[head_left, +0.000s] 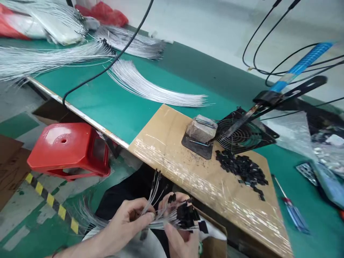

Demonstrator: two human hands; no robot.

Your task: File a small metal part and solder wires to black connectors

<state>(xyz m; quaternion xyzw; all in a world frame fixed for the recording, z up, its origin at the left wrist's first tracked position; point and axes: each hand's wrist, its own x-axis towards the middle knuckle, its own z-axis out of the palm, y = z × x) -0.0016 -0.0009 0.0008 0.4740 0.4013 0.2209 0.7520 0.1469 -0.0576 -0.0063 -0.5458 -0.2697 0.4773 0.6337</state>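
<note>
My left hand [126, 224] is closed round a bundle of thin grey wires [157, 218] held low, in front of the bench edge. My right hand [178, 229] pinches the same bundle near its ends, where several small black connectors [188, 215] sit on the wires. A few loose wire ends with dark tips [156, 179] stick upward from the bundle. On the wooden board [172, 143] beyond my hands lies a heap of loose black connectors [243, 168].
A fan with a black grille [242, 134] and a soldering iron with a blue handle [295, 70] stand at the board's far right. Fanned grey wire bundles [150, 87] lie on the green bench. A red stool [67, 148] stands on the floor at left. A small screwdriver [291, 211] lies at right.
</note>
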